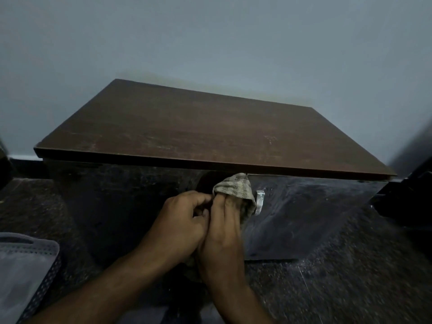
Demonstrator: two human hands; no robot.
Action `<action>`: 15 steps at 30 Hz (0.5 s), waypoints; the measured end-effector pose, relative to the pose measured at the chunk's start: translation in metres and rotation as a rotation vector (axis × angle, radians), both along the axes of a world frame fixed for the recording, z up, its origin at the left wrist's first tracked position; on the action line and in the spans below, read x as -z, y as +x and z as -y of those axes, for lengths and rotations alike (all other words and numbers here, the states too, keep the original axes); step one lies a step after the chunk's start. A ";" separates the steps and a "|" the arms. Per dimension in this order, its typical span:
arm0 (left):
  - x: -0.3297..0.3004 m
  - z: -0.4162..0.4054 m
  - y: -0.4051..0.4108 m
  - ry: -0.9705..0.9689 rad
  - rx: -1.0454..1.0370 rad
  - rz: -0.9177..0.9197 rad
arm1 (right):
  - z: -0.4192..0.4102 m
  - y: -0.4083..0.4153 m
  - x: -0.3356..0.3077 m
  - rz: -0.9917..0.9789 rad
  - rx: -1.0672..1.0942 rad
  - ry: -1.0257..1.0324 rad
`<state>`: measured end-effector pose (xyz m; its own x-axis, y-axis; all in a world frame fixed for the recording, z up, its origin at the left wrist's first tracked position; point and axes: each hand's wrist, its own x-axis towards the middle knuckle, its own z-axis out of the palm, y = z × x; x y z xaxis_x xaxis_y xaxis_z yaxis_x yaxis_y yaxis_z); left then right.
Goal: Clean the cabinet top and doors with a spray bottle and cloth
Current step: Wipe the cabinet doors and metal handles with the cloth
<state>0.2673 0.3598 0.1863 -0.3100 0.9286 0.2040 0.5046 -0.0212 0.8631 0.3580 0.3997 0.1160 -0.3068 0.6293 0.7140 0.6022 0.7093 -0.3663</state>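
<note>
— Where is the cloth (pixel 236 190) right now?

— Bunched over the fingers of the right hand (pixel 224 232), up against the front of the cabinet just under the overhanging cabinet top (pixel 198 129), beside the small metal handle (pixel 260 202) on the right door (pixel 311 213). The left hand (pixel 180 220) touches the right one, and its fingertips pinch the cloth's near edge.

— So both hands hold it?

— Yes — the right is wrapped inside the fabric, the left curled on the hem, seemingly tugging it snug.

— How will it handle?

— Soft and light, I'd judge; it drapes and folds easily, so it can slip off the fingers while rubbing. Best gathered tight around the fingertips, with the loose tail trapped in the palm.

— And the door?

— Glossy and dark, streaked with pale smears; it looks stiff enough to take firm pressure. The spray bottle isn't in view.
</note>
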 end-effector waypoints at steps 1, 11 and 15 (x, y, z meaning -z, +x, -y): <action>0.001 0.000 0.000 -0.004 -0.004 -0.003 | 0.004 0.000 0.003 -0.003 -0.024 -0.074; -0.003 0.003 0.000 -0.005 -0.016 -0.053 | 0.009 -0.007 -0.004 -0.034 -0.008 -0.154; -0.006 0.005 0.000 0.010 -0.041 -0.006 | 0.018 -0.005 0.008 -0.108 -0.053 -0.201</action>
<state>0.2672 0.3547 0.1918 -0.3465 0.9130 0.2155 0.5102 -0.0093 0.8600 0.3527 0.3814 0.1078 -0.2720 0.7472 0.6064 0.5159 0.6451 -0.5636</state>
